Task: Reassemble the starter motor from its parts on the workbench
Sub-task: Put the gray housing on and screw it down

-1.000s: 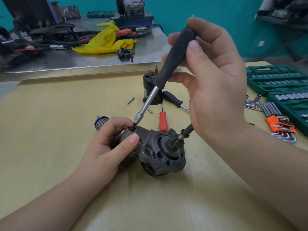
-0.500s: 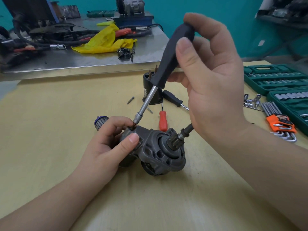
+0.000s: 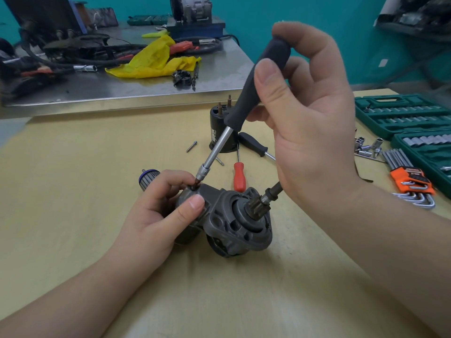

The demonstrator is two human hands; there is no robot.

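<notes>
On the tan counter (image 3: 73, 191), your left hand (image 3: 156, 211) grips the starter housing (image 3: 227, 215); keep the driver (image 3: 256, 86) your right hand (image 3: 310, 113) grasps, leaning toward one o'clock, in line with the screw (image 3: 195, 186).

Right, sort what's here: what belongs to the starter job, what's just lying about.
Job:
- starter housing
- nut driver
- left hand
- right hand
- black cylinder
- loose bolt

Lying about:
- yellow rag
- hex keys
- red screwdriver
</notes>
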